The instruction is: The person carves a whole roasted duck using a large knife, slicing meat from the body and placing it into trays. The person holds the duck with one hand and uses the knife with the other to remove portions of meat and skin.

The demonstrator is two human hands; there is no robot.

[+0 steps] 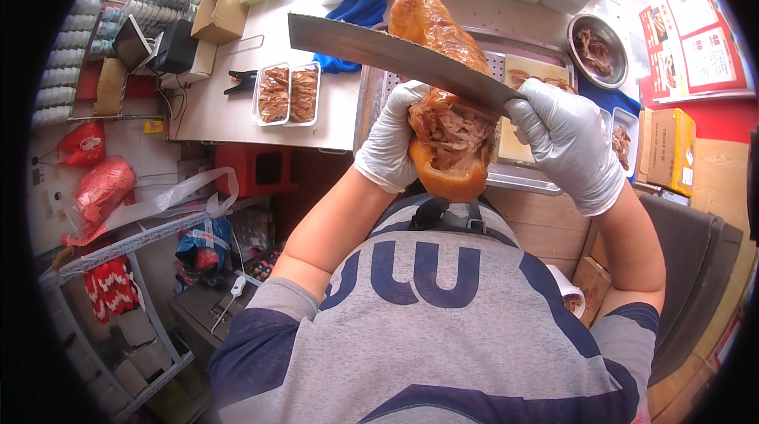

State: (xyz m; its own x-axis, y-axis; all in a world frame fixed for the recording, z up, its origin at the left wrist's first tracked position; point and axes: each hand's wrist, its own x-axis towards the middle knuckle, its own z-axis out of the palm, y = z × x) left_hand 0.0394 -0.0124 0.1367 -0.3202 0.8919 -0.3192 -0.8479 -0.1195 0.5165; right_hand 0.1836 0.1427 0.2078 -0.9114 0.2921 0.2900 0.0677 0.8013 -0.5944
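Note:
My gloved left hand [391,136] grips the side of a roast duck [447,151], held up before my chest. The duck's skin is glossy brown; its near end is cut away and shows pale shredded meat, with a rim of orange skin below. My gloved right hand [560,136] is shut on a long, broad-bladed knife [397,56]; its handle is hidden in the fist. The blade points up and left, passing across the duck. Behind lies a perforated metal tray [492,47] holding a pale cutting board [516,142] with sliced meat on it.
Two white trays of sliced duck [287,95] lie on the counter [237,116] at left, beside black tongs or a clip. A steel bowl [619,71] with bones stands at right, above a white tray of meat [622,139]. A blue cloth [362,9] lies behind.

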